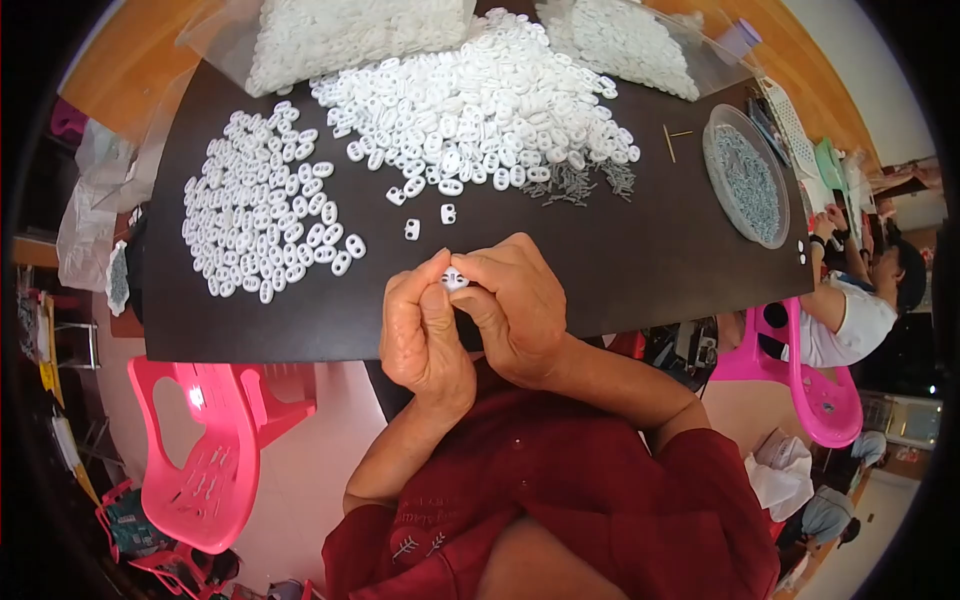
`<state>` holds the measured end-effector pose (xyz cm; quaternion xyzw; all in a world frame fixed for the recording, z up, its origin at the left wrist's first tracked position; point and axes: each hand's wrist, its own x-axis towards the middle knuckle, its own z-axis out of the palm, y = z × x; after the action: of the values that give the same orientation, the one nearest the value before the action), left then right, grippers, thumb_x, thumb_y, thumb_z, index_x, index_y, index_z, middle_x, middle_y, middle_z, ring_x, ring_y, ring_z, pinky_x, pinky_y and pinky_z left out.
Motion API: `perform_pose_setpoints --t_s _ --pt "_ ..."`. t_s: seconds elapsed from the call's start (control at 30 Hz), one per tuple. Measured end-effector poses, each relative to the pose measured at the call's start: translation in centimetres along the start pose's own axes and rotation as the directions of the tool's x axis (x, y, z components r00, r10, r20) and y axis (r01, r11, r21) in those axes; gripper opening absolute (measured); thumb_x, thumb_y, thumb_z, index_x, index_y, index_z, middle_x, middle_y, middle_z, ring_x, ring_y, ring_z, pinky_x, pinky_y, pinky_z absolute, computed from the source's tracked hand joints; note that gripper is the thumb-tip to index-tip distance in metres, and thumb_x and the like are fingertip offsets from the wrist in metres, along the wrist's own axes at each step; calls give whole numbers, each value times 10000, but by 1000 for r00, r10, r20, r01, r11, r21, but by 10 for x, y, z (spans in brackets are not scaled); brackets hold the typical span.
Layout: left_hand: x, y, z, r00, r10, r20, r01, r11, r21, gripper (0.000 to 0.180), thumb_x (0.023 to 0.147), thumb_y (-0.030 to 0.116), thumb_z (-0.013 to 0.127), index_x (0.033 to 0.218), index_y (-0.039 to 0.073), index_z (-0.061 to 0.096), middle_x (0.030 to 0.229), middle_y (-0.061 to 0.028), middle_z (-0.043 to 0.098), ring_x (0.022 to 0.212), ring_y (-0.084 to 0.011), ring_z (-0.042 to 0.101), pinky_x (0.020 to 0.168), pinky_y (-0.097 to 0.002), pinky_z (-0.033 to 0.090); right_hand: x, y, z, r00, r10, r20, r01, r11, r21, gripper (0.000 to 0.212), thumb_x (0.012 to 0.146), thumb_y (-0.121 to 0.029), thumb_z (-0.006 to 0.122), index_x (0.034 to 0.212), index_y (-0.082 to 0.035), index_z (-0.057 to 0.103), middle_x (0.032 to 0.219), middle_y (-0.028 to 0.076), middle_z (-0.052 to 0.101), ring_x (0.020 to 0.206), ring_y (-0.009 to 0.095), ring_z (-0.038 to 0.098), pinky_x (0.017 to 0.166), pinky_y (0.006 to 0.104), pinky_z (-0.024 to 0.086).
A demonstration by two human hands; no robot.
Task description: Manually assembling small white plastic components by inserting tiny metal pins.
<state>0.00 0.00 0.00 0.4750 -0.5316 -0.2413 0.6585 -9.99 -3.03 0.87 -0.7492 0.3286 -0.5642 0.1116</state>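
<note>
At dial centre, head view: left hand (428, 325) and right hand (520, 305), thumbs and forefingers pinched narrow, both holding one small white piece (455, 279) over dark tabletop (640, 270); fingers cover part of it. Clock read from the hands. 11 to 12, near: three loose white pieces (412, 231). 10: spread pile (260, 205) of similar pieces. 12: bigger heap (480, 105), gray pins (570, 184) at its lower right edge. 2, farther out: round tub (711, 160) of gray-blue bits. 11 and 1, far: bags of white pieces (350, 40). 8: pink chair (230, 490). 3: another person (855, 325).
</note>
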Motion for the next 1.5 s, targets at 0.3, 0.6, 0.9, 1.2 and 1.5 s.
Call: perform_pose_setpoints --t_s 0.3,0.6,0.9,1.2,1.5 --pt "11 14 5 965 -215 150 240 955 -173 309 946 74 464 1229 -49 483 940 -89 631 766 -96 566 695 -221 466 24 15 -27 999 -47 -16 47 997 -56 228 692 80 654 894 -13 607 836 98 605 662 216 529 574 297 425" --pt "19 1 -28 988 -142 68 141 990 22 228 910 74 549 1110 -29 578 881 -81 635 717 -93 566 657 -204 462 88 40 -114 839 507 -197 -499 862 93 135 783 -1 649 915 8 621 807 -5 592 734 57 522 646 201 434" --pt "33 -4 -28 994 -34 108 15 985 174 179 877 4 568 1049 -38 598 819 -70 613 732 -98 555 678 -214 459 208 123 -204 944 256 -207 -329 779 -534 185 777 -176 621 864 -13 637 895 157 653 897 255 596 795 399 445" --pt "61 -11 -33 891 341 299 -453 697 556 219 719 -55 624 929 7 622 810 -100 597 697 -257 558 589 -326 451 131 105 -132 974 -133 183 219 759 -613 133 766 -35 628 895 -18 653 818 112 632 761 241 591 690 332 475" --pt "68 -25 -16 789 218 575 -595 507 624 119 658 -40 566 690 34 478 724 -110 414 686 -256 442 610 -354 399 82 66 -88 917 -128 379 269 899 -347 166 702 53 654 852 -12 625 782 91 602 708 252 557 595 327 447"
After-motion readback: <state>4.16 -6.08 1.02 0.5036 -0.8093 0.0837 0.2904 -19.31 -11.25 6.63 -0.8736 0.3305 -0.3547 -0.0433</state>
